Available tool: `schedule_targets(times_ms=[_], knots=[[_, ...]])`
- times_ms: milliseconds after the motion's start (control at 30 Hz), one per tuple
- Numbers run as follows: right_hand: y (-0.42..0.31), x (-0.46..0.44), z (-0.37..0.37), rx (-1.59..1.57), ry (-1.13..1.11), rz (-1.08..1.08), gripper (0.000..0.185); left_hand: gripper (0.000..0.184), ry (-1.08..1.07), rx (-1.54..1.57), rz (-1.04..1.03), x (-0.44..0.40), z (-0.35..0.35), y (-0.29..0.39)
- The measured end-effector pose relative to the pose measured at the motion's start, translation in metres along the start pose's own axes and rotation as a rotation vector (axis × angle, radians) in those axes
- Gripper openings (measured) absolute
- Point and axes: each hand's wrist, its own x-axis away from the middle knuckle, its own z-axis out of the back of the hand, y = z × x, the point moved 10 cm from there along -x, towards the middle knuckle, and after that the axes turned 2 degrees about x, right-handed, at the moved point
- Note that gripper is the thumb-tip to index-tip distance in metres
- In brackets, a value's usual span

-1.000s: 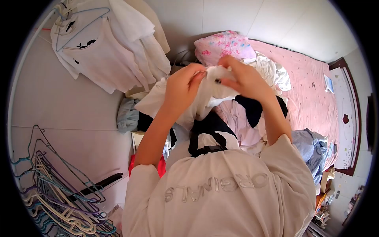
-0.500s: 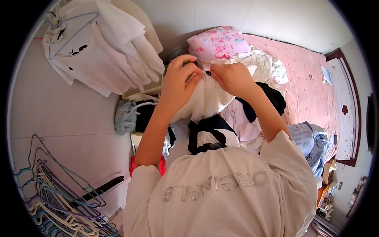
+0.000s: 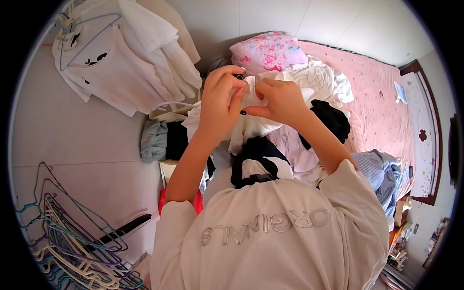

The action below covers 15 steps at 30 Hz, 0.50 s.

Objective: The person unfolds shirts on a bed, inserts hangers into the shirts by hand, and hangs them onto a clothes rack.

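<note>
A white garment (image 3: 256,128) hangs bunched below my two hands, in front of my chest. My left hand (image 3: 220,99) is closed at its upper left edge, thumb and fingers pinching the cloth near a small dark ring-like thing. From behind that wrist a pale hanger arm (image 3: 176,104) sticks out to the left. My right hand (image 3: 280,99) is at the garment's upper right, its fingers curled against the fabric and its thumb pointing left, with a dark spot at the tip. The exact grip of the right fingers is partly hidden.
White shirts (image 3: 121,63) hang on hangers at upper left. Several loose hangers (image 3: 77,237) cluster at lower left. Clothes, including a black garment (image 3: 331,123), lie on a pink bed (image 3: 372,92) beside a floral pillow (image 3: 268,50). A bin of folded clothes (image 3: 154,142) stands left.
My right thumb has moved down and left, away from the left fingertips. The pale hanger arm has shifted upward, and the garment has spread out to the left behind my left wrist.
</note>
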Motion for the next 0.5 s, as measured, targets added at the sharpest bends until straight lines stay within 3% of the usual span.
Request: schedule_targets(times_ms=[100,200,300,500], knots=[[-0.002,0.000,-0.005,-0.040,0.046,0.002,0.038,0.010,0.021,0.045,-0.097,-0.004,0.004,0.016],[-0.002,-0.001,-0.021,0.002,-0.054,0.001,0.036,0.009,-0.036,0.049,-0.120,-0.005,0.002,0.022],[-0.010,-0.002,-0.023,0.003,-0.198,-0.013,0.034,0.008,0.025,0.107,-0.002,-0.002,0.014,0.003],[-0.017,-0.005,-0.024,0.012,-0.247,0.040,0.032,0.006,0.147,0.167,0.055,-0.008,0.040,-0.008]])
